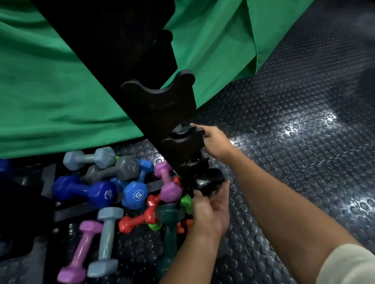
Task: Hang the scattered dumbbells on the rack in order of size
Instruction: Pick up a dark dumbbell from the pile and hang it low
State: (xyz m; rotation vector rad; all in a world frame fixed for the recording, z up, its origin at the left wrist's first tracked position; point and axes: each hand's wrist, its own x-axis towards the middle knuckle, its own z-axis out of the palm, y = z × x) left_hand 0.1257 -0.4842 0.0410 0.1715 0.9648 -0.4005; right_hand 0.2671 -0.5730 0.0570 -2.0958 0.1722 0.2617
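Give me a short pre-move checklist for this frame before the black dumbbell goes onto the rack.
1. Left hand grips the black dumbbell: ok.
2. Right hand steadies the rack at a cradle: ok.
3. Wide cradle above the hands free: ok.
4. Cradle beside the right hand free: cannot tell, dark shapes sit there.
5. Size order on the rack: cannot tell.
6. Floor pile sorted: not ok; the blue dumbbell and others lie scattered.

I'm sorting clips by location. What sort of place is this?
Probably a gym or workout corner: coloured dumbbells lie scattered on studded rubber flooring beside a black dumbbell rack. A green cloth hangs behind, so it may be a staged recording space.
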